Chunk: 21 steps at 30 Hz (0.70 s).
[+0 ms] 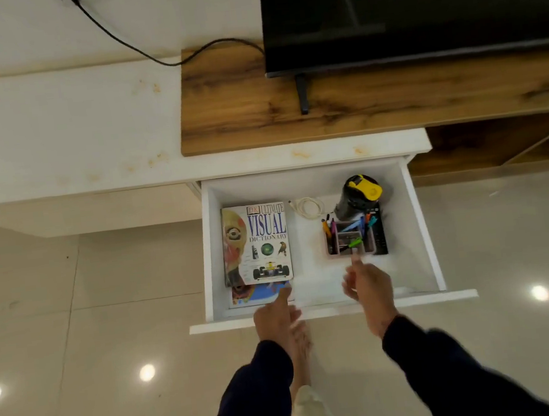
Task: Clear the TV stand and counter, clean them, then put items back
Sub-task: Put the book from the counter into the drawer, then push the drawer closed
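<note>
A white drawer point(424, 225) stands pulled out under the white counter point(69, 128). Inside on the left lies a Visual Dictionary book point(256, 244) on top of another book point(259, 295). On the right stand a pen holder point(350, 240) with coloured pens, a black bottle with a yellow lid point(357, 196), a black remote point(378, 233) and a coiled white cable point(307, 207). My left hand point(275, 313) hovers at the drawer's front edge, a finger over the lower book. My right hand point(369, 286) is above the drawer floor, fingers apart, just short of the pen holder. Both hold nothing.
The wooden TV stand top point(391, 102) carries the black TV point(414, 3) on its foot point(302, 91). A black cord point(146, 54) runs across the counter's back. The counter shows yellowish stains. My bare foot point(299, 348) stands on glossy floor tiles below the drawer.
</note>
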Available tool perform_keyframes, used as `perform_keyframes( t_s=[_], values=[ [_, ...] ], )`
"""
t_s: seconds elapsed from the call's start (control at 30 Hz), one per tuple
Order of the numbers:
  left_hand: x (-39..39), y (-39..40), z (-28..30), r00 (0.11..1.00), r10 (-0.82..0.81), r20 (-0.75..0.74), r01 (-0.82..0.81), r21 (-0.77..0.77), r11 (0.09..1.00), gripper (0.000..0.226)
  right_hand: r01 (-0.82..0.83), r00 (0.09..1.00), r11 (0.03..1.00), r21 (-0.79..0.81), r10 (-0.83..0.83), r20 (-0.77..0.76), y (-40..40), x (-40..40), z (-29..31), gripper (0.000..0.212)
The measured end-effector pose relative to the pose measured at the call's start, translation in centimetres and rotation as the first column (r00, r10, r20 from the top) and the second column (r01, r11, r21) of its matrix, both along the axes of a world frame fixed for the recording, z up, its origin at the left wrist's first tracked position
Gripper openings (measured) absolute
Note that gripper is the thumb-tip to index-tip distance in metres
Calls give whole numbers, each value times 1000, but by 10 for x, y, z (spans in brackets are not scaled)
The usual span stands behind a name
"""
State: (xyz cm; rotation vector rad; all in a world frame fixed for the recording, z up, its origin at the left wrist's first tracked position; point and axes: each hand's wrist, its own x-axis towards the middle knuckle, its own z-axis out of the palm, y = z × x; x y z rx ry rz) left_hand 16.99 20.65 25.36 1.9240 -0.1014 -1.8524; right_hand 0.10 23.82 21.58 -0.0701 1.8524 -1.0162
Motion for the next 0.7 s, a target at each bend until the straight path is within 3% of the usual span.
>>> perform_keyframes(
  t_s=[0.07,0.1,0.17,0.2,0.27,0.33,0.47,0.57,0.63,0.7],
  values=[
    [-10,26,7,1000,24,4,-24,21,999,44,67,973,985,160,-29,-231,45,-3,0,50],
    [-14,37,6,1000,6,21,-5,-26,1000,48,126,968,972,200,-76,-238,62,-6,-2,50],
    [-20,47,2,994,-102,-29,95,-176,980,101,297,953,935,192,-303,2,81,-13,-4,57],
    [-21,47,5,994,-67,-88,45,-226,973,119,360,905,918,166,-386,176,83,-17,-1,69],
    [-20,42,0,988,-16,-155,-30,-292,956,133,434,798,896,91,-429,422,77,-29,6,82],
    [-21,34,-4,974,64,-215,-117,-246,962,139,495,724,866,68,-455,518,64,-35,10,85],
    [-32,16,-3,899,254,-356,-313,-119,942,137,545,692,836,60,-489,531,48,-39,8,75],
    [-38,5,-4,971,133,-196,-179,-236,955,130,537,689,840,79,-491,533,28,-47,6,72],
    [-46,-13,10,989,87,-121,-118,-282,952,110,523,701,849,81,-482,526,9,-56,5,69],
    [-55,-31,21,975,167,-146,-200,-259,945,83,501,722,861,89,-473,505,-7,-63,4,62]
  ],
)
